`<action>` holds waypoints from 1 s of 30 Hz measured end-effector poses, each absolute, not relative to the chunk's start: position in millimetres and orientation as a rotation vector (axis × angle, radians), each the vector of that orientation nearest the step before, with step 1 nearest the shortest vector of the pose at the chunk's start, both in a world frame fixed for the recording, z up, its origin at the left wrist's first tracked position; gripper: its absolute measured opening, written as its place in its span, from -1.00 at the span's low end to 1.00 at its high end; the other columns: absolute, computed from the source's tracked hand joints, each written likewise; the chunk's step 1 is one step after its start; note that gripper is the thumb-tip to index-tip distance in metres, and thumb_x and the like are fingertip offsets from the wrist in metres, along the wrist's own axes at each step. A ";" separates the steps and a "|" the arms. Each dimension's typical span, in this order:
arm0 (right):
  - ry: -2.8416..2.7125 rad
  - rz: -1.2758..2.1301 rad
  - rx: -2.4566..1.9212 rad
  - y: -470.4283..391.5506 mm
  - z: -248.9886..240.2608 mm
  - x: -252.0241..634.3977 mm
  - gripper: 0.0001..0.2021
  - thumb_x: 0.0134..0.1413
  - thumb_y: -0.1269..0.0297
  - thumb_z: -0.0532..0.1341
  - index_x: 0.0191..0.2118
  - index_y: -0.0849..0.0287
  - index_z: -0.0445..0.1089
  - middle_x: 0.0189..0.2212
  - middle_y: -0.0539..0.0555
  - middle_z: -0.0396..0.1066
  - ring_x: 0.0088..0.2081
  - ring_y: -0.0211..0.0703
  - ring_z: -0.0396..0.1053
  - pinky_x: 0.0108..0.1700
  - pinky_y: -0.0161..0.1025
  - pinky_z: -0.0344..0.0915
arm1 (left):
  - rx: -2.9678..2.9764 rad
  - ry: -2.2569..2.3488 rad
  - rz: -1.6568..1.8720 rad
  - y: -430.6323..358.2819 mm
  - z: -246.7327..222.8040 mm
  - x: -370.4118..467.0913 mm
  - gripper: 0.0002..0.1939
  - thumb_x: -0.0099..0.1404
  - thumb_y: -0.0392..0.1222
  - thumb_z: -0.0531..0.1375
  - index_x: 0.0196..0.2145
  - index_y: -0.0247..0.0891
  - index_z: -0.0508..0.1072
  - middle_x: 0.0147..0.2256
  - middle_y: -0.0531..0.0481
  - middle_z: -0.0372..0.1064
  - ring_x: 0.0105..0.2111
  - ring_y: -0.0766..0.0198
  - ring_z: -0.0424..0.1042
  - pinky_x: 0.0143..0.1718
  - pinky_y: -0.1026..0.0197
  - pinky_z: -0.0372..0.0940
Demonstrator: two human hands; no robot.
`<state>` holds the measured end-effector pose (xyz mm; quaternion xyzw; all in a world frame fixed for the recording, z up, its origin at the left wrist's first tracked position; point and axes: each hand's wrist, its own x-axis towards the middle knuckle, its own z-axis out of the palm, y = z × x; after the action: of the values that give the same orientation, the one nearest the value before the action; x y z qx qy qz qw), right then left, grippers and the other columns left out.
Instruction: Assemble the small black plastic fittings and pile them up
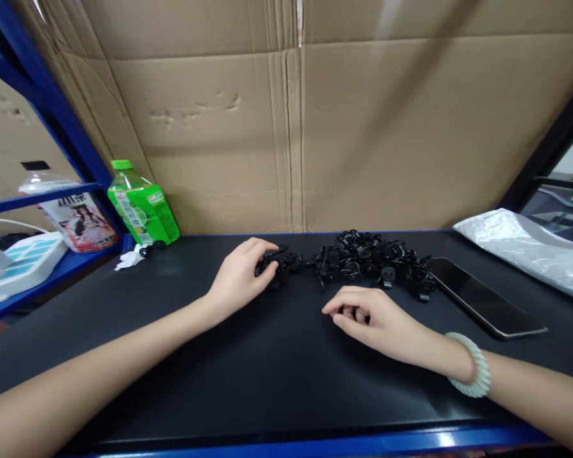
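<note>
My left hand (242, 270) rests at the smaller pile of black plastic parts (282, 268), its thumb and fingers bent around some of them. Which single part lies in its grasp is hidden. Nearer the front, my right hand (372, 317) hovers low over the table with its fingers curled and thumb close to the index fingertip; whether anything small is inside cannot be seen. Behind it spreads a larger heap of black plastic parts (363, 257), several of them round with small holes, some with metal ends. A pale coiled band (477, 369) circles my right wrist.
A phone (487, 296) lies right of the heap, beside a silvery plastic bag (530, 248). At the back left stand a green bottle (146, 210) and crumpled white tissue (130, 257). A blue shelf holds another bottle (83, 219). Cardboard (210, 127) walls the back.
</note>
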<state>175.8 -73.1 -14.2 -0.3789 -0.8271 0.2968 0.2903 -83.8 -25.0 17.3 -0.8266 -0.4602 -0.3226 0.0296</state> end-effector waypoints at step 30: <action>-2.066 0.555 -1.148 -54.5 -17.8 173.1 -0.83 0.13 0.32 0.18 -0.17 0.19 0.44 -0.40 0.04 0.36 -0.45 -0.23 0.29 -0.39 -0.26 0.26 | -3.169 -1.764 -1.297 -70.1 -5.4 -39.9 -0.81 0.20 -0.28 0.13 -0.22 -0.31 0.45 -0.28 -0.07 0.46 -0.41 0.29 0.38 -0.41 0.27 0.31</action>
<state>173.1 -54.5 -17.8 -0.4429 -0.7974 0.2143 0.3495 -39.9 -70.1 -5.4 -0.7714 -0.4294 -0.3157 -0.3476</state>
